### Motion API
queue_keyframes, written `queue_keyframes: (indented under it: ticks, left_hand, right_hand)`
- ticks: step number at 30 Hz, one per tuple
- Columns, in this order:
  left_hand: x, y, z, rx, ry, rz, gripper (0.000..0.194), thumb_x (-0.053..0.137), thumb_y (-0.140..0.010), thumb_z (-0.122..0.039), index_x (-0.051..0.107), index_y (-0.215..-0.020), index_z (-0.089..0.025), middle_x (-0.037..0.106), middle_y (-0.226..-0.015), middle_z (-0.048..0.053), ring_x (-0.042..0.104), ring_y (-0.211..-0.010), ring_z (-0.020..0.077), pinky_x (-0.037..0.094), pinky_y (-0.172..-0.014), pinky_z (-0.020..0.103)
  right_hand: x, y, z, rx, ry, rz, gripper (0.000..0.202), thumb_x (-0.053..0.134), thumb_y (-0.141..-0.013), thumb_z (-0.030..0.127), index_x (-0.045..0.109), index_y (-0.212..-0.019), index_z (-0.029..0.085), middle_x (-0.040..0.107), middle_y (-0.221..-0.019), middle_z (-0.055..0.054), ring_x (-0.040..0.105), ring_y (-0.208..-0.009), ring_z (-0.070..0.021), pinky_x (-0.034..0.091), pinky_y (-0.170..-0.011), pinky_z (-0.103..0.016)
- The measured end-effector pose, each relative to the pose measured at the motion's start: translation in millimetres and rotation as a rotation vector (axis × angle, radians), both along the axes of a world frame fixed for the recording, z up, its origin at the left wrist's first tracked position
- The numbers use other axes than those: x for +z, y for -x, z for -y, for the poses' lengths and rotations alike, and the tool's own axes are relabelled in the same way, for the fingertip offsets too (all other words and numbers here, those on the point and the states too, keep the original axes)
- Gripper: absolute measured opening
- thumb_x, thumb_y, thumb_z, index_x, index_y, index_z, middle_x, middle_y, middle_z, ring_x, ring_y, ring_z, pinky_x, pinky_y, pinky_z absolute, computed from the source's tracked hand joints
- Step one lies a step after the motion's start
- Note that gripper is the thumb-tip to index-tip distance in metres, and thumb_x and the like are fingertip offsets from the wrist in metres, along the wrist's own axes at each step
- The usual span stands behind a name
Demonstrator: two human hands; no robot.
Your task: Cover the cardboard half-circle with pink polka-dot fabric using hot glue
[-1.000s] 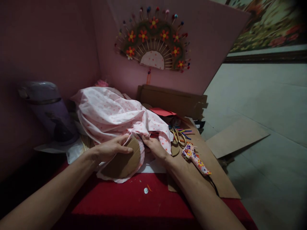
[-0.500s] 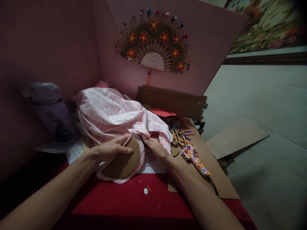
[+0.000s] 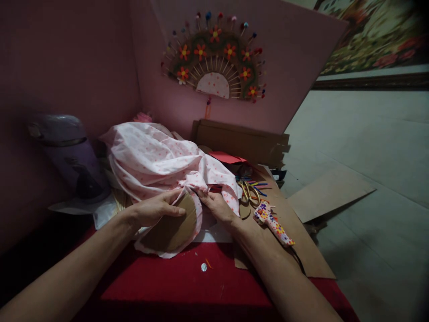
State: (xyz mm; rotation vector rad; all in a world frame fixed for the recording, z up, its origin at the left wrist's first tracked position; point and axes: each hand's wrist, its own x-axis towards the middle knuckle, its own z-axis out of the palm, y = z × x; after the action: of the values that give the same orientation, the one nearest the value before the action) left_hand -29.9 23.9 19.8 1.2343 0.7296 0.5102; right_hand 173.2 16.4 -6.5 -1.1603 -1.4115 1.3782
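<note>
My left hand (image 3: 157,208) grips a half-round cardboard piece (image 3: 174,226), its thumb flat on the brown face. A rim of white cloth with pink dots (image 3: 165,254) shows around the curved edge of the cardboard. At the top corner of the piece, my right hand (image 3: 214,203) has its fingers closed on the edge of the dotted cloth; its fingertips are partly hidden. Behind both hands, a large heap of the same dotted cloth (image 3: 150,152) lies bunched up.
Right of the hands are gold-handled scissors (image 3: 250,194) and a flower-patterned glue gun (image 3: 275,226) on a cardboard sheet (image 3: 315,255). A purple flask (image 3: 78,165) stands left. A decorated fan (image 3: 214,58) hangs behind. The red tablecloth (image 3: 161,286) bears small scraps.
The cardboard piece and its cloth rim have shifted very slightly. Both hands keep nearly the same place and hold.
</note>
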Motion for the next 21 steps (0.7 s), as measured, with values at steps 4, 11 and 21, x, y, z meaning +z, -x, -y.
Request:
queue_keyframes:
  ticks: [4,11,21]
  left_hand:
    - [-2.3,0.9,-1.0,-0.025,-0.007,0.025,0.047,0.075,-0.068,-0.021,0.058,-0.111,-0.022,0.065,-0.101,0.002,0.058,-0.096,0.0211,0.043,-0.084,0.031]
    - [-6.4,1.0,-2.1,-0.092,-0.024,0.058,0.053,0.072,-0.072,-0.021,0.055,-0.122,-0.026,0.064,-0.112,0.005,0.059,-0.100,0.0222,0.042,-0.088,0.034]
    - [0.2,0.5,0.0,-0.067,-0.021,0.034,0.051,0.074,-0.070,-0.021,0.057,-0.119,-0.023,0.065,-0.105,0.003,0.059,-0.094,0.0203,0.044,-0.081,0.030]
  right_hand:
    - [4.9,0.2,2.8,0.044,0.032,-0.084,0.056,0.062,-0.068,0.070,0.064,-0.075,0.014,0.059,-0.068,-0.001,0.052,-0.062,-0.0122,0.039,-0.059,-0.025]
    - [5.8,-0.3,4.2,0.013,-0.007,0.008,0.060,0.058,-0.069,0.072,0.067,-0.080,0.014,0.060,-0.069,-0.002,0.053,-0.065,-0.0142,0.040,-0.059,-0.025]
    - [4.6,-1.5,2.6,0.023,0.021,0.007,0.059,0.059,-0.066,0.074,0.054,-0.063,0.016,0.044,-0.054,0.004,0.034,-0.050,-0.0079,0.025,-0.048,-0.023]
